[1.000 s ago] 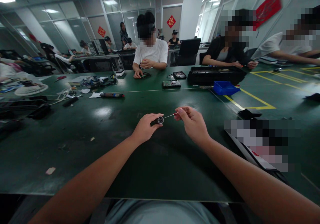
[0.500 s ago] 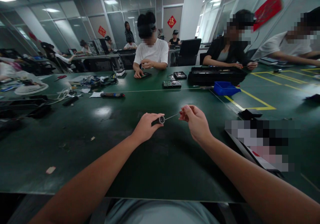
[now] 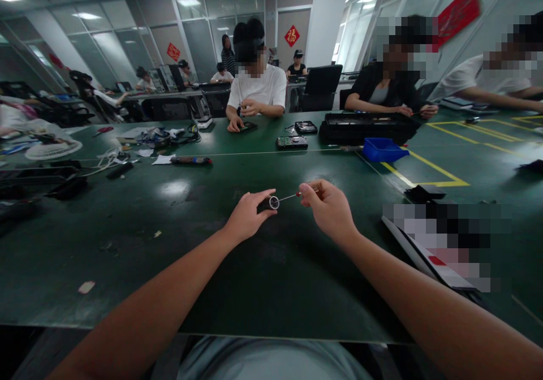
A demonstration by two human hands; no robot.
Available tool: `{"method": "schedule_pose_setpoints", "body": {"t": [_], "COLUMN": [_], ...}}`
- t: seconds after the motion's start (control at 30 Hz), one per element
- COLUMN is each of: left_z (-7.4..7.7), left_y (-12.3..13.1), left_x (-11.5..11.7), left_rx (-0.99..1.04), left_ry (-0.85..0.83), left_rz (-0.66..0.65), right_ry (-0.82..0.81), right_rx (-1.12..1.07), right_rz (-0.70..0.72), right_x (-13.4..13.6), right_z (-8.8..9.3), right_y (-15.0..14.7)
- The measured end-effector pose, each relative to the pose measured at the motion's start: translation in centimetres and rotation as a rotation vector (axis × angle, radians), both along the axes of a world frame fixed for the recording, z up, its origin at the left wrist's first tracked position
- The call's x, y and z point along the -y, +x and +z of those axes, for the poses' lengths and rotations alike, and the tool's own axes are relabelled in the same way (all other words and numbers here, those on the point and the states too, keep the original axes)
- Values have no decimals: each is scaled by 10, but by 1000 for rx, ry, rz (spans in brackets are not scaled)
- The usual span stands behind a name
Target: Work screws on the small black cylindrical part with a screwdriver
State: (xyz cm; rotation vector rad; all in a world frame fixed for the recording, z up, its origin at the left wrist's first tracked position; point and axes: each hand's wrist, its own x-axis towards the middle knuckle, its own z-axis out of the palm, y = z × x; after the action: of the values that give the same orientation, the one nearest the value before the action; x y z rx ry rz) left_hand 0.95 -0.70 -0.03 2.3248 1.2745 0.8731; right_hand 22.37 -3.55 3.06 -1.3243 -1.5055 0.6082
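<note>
My left hand (image 3: 244, 219) is closed around a dark cylindrical part (image 3: 274, 203), with thumb and fingers on either side. Its round open end, rimmed in silver, faces right. A thin screwdriver (image 3: 289, 197) with a bare metal shaft and a bit of red at the handle is pinched in my right hand (image 3: 333, 210). The shaft's tip reaches the open end of the cylinder; how deep it goes inside I cannot tell. My right fingers cover most of the handle. Both hands are above the green table (image 3: 271, 289).
Across the table a person in a white shirt (image 3: 258, 91) handles a small dark part. Hard drives (image 3: 292, 142), a black housing (image 3: 369, 128) and a blue bin (image 3: 384, 150) stand ahead. A dark tool (image 3: 190, 160) and cables (image 3: 111, 158) lie left; a partly blurred flat object (image 3: 424, 255) lies right.
My right hand has shifted slightly left, closer to the cylinder, and its grip has turned, so red now shows at the screwdriver's handle. My left hand has hardly moved.
</note>
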Motion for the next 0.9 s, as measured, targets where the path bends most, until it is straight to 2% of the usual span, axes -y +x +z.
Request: {"method": "schedule_pose_setpoints", "body": {"t": [0.1, 0.2, 0.43, 0.6, 0.9], "left_z": [0, 0, -4, -5, -6], "left_y": [-1, -2, -5, -5, -6], "left_x": [0, -1, -5, -5, -5], "left_rx": [11, 14, 39, 45, 38], "left_ry": [11, 22, 38, 26, 34], "left_rz": [16, 0, -18, -19, -28], "right_ry": [28, 67, 144, 132, 73], "right_rx": [136, 178, 143, 158, 211], "right_rz": [-72, -85, 83, 170, 95], "right_x": [3, 4, 4, 8, 7], "right_z": [3, 1, -5, -1, 0], "right_y": [1, 1, -1, -2, -3]}}
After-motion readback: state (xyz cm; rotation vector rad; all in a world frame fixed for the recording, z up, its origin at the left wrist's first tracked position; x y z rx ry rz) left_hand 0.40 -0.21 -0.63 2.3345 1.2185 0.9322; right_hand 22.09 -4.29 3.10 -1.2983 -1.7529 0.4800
